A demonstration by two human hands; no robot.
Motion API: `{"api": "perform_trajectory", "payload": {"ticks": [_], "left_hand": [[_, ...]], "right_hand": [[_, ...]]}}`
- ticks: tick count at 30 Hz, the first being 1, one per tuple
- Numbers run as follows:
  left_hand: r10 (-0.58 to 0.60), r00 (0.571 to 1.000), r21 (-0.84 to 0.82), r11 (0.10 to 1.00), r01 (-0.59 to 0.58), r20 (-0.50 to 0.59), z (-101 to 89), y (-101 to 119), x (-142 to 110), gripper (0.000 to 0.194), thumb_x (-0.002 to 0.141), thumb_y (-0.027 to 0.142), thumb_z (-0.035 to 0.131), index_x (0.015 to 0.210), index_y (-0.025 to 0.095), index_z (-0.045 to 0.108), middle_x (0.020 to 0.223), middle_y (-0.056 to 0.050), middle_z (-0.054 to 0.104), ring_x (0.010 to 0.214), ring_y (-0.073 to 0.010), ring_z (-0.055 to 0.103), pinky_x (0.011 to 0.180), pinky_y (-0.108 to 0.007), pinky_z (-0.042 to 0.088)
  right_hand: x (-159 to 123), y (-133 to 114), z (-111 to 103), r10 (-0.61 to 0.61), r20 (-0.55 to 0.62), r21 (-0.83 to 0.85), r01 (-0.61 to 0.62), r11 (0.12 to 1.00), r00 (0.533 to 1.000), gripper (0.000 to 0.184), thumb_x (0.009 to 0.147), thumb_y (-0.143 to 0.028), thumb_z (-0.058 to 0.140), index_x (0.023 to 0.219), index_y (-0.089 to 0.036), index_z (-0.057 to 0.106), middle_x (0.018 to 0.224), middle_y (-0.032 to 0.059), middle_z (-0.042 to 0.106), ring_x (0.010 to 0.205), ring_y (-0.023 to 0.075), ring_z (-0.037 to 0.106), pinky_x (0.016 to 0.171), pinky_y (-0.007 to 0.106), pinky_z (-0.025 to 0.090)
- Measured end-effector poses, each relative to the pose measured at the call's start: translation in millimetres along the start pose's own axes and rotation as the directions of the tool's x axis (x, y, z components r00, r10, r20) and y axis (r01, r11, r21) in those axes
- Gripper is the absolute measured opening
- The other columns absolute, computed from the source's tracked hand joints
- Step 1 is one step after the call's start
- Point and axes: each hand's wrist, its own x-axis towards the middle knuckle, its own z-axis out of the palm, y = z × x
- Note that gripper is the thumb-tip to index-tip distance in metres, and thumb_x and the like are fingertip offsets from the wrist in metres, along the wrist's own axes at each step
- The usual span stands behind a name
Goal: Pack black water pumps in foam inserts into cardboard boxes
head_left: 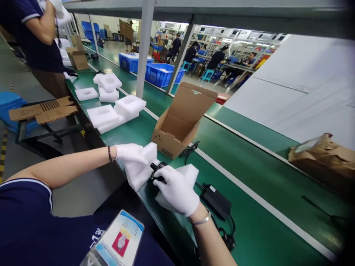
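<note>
My left hand (pixel 130 155), in a white glove, grips a white foam insert (pixel 140 168) at the near edge of the green conveyor belt (pixel 249 207). My right hand (pixel 176 190), also gloved, closes over a small black device (pixel 158 173) and presses against a second foam piece (pixel 188 177). The device sits between both hands, partly hidden by my right fingers. A black power adapter (pixel 215 201) with its cable lies just right of my right wrist. Beyond my hands stands an open cardboard box (pixel 177 123), with several white foam inserts (pixel 116 109) to its left.
A co-worker (pixel 36 37) stands at the upper left holding white foam. Flattened cardboard (pixel 41 110) lies on a low stand left of the belt. Blue crates (pixel 160 75) sit on a farther belt, a brown paper bag (pixel 323 159) lies right, and an ID badge (pixel 119 238) hangs at my chest.
</note>
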Motion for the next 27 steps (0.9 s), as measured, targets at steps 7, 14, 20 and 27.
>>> {"api": "perform_trajectory", "payload": {"ticks": [7,14,20,27], "left_hand": [[0.031,0.995,-0.907,0.416,0.071,0.092,63.8,1.3,11.2,0.049,0.075,0.043,0.074,0.113,0.014,0.065,0.11,-0.011,0.072,0.101,-0.0267,0.067,0.096,-0.04,0.051],[0.044,0.996,-0.95,0.309,0.055,0.072,69.1,20.8,17.9,0.061,0.078,0.042,0.073,0.129,0.014,0.056,0.109,-0.013,0.071,0.093,-0.0259,0.069,0.09,-0.042,0.053],[-0.055,0.998,-0.934,0.354,0.055,0.038,82.1,35.6,5.2,0.064,0.078,0.043,0.074,0.132,0.02,0.05,0.111,-0.009,0.068,0.09,-0.0218,0.067,0.081,-0.036,0.055],[0.013,0.989,-0.904,0.407,0.13,0.148,90.8,15.8,19.8,0.067,0.076,0.066,0.069,0.125,0.021,0.057,0.108,-0.006,0.069,0.094,-0.0222,0.065,0.085,-0.034,0.053]], "right_hand": [[16.5,-5.7,-6.1,0.182,0.063,-0.009,-0.181,0.983,0.981,0.027,0.076,-0.012,0.071,0.074,-0.021,0.045,0.073,-0.0037,0.056,0.065,0.0129,0.048,0.061,0.026,0.032],[-3.7,5.1,-19.6,0.211,0.117,0.183,-0.229,0.956,0.971,0.044,0.068,-0.012,0.08,0.069,-0.021,0.037,0.07,-0.0064,0.053,0.066,0.0114,0.049,0.062,0.024,0.035],[11.0,10.4,-17.6,0.194,0.119,0.101,-0.206,0.973,0.974,0.04,0.072,-0.017,0.077,0.07,-0.021,0.037,0.069,-0.0056,0.05,0.061,0.0112,0.043,0.057,0.025,0.029],[27.2,1.4,-16.1,0.048,0.184,-0.038,-0.042,0.998,0.982,0.025,0.077,-0.023,0.074,0.077,-0.02,0.049,0.073,-0.0026,0.055,0.063,0.0133,0.047,0.059,0.026,0.034]]}}
